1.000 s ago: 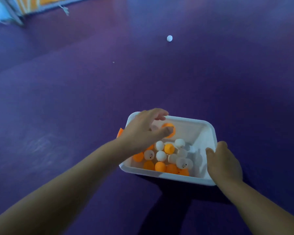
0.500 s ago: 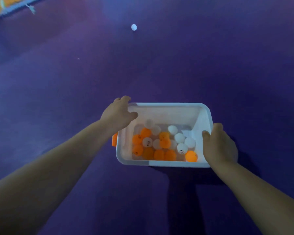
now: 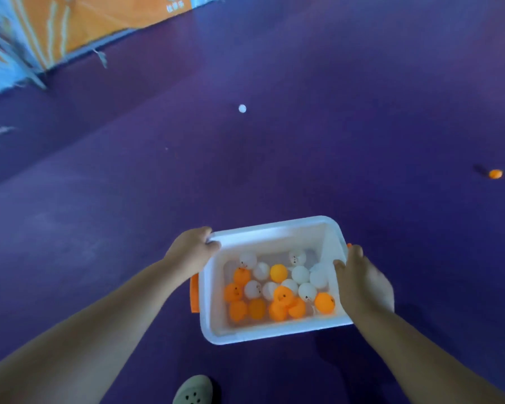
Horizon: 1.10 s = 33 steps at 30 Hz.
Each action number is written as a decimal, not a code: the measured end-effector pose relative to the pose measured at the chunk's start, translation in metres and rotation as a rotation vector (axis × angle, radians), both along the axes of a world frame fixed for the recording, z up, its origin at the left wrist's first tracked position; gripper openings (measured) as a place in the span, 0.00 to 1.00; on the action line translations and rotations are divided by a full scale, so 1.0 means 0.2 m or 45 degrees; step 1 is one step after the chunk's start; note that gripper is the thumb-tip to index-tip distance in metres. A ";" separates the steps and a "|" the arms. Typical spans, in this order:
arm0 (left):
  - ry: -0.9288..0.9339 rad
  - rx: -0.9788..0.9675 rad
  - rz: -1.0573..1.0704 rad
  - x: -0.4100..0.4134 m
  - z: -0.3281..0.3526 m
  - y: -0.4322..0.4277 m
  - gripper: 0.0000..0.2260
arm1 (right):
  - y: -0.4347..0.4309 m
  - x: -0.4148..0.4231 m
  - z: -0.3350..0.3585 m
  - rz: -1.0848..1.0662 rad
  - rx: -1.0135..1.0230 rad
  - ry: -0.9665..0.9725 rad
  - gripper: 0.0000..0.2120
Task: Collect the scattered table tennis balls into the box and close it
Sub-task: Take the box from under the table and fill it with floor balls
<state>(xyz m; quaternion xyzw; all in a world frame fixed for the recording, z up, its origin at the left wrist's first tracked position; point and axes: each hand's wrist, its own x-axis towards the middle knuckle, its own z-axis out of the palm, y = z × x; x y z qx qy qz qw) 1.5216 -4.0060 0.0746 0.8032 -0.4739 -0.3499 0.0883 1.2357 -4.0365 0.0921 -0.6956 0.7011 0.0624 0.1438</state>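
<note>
Purple floor (image 3: pixel 362 83) fills nearly the whole frame. In the upper left, an orange and blue banner (image 3: pixel 70 21) runs off the top and left edges, blurred, and its print is too smeared to read.

Lower centre now: the white box (image 3: pixel 274 225), open-topped, held between 2 bare arms that come in from the bottom corners. The left hand (image 3: pixel 191 252) grips the box's upper-left corner, fingers curled over the rim. The right hand (image 3: pixel 362 284) grasps the right wall with the thumb hooked on the rim; its other fingers go down the outside and are hidden, and this hand is a bit motion-blurred.

An orange latch (image 3: pixel 194 293) shows on the box's left side, half covered by the left forearm. Just a sliver of orange peeks out above the right hand.

Inside, a heap of orange and white balls (image 3: pixel 278 272) covers the bottom, some with small dark marks too fine to read.

Bottom edge, a pale shoe (image 3: pixel 193 390), cut off.

2 loose on the floor: a white ball (image 3: pixel 242 108) above centre, well apart from the box, and an orange ball (image 3: pixel 495 174) at far right.
</note>
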 end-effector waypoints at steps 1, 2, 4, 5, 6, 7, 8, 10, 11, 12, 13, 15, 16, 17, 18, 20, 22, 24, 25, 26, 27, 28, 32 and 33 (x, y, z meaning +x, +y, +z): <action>-0.016 0.012 0.016 0.06 0.14 0.02 0.14 | -0.02 0.06 0.13 0.036 0.022 0.004 0.12; -0.039 0.030 0.028 0.12 0.28 0.03 0.14 | -0.04 0.12 0.27 0.079 0.038 0.010 0.12; -0.074 0.079 0.055 0.26 0.57 0.05 0.12 | -0.08 0.25 0.55 0.170 0.044 0.025 0.13; -0.084 0.111 0.065 0.33 0.72 0.06 0.10 | -0.10 0.33 0.69 0.211 0.037 0.025 0.13; -0.083 0.146 0.077 0.41 0.88 0.06 0.07 | -0.13 0.42 0.83 0.252 0.027 0.021 0.13; -0.080 0.165 0.084 0.49 1.03 0.06 0.05 | -0.16 0.51 0.97 0.294 0.015 0.019 0.14; -0.070 0.177 0.098 0.58 1.17 0.06 0.06 | -0.19 0.61 1.10 0.335 0.004 0.016 0.14; -0.048 0.194 0.145 0.76 1.44 0.07 0.13 | -0.24 0.83 1.34 0.387 -0.014 0.001 0.16; -0.039 0.189 0.173 0.86 1.56 0.08 0.15 | -0.26 0.94 1.46 0.406 -0.021 -0.005 0.16; -0.038 0.186 0.195 0.94 1.67 0.09 0.16 | -0.28 1.04 1.56 0.419 -0.024 -0.009 0.17; -0.046 0.178 0.208 1.01 1.77 0.11 0.17 | -0.29 1.13 1.65 0.424 -0.026 -0.010 0.17; -0.086 0.144 0.229 1.14 1.93 0.14 0.16 | -0.31 1.28 1.79 0.446 -0.021 0.006 0.17; -0.105 0.125 0.250 1.20 1.99 0.15 0.15 | -0.33 1.34 1.84 0.460 -0.014 0.018 0.16; -0.127 0.107 0.267 1.25 2.05 0.15 0.13 | -0.35 1.40 1.88 0.464 -0.011 0.011 0.15; -0.147 0.101 0.289 1.29 2.09 0.15 0.12 | -0.37 1.45 1.91 0.461 -0.012 -0.012 0.14; -0.160 0.106 0.340 1.37 2.15 0.13 0.10 | -0.41 1.53 1.98 0.447 -0.035 -0.067 0.14; -0.166 0.115 0.427 1.43 2.18 0.09 0.09 | -0.49 1.60 2.03 0.445 -0.053 -0.115 0.14; -0.170 0.141 0.488 1.46 2.20 0.03 0.10 | -0.58 1.65 2.05 0.442 -0.050 -0.175 0.16; -0.150 0.136 0.529 1.48 2.20 -0.01 0.10 | -0.63 1.67 2.06 0.451 -0.046 -0.197 0.16; -0.134 0.124 0.566 1.49 2.19 -0.05 0.09 | -0.69 1.68 2.06 0.464 -0.044 -0.212 0.17; -0.142 0.129 0.569 1.50 2.18 -0.11 0.07 | -0.76 1.69 2.06 0.468 -0.046 -0.226 0.18; -0.153 0.122 0.585 1.51 2.18 -0.18 0.06 | -0.84 1.70 2.06 0.464 -0.043 -0.239 0.19; -0.141 0.038 0.804 1.52 2.18 -0.49 0.13 | -1.26 1.74 2.09 0.476 0.036 -0.246 0.19; -0.128 0.003 0.879 1.52 2.18 -0.57 0.13 | -1.38 1.74 2.10 0.481 0.055 -0.239 0.18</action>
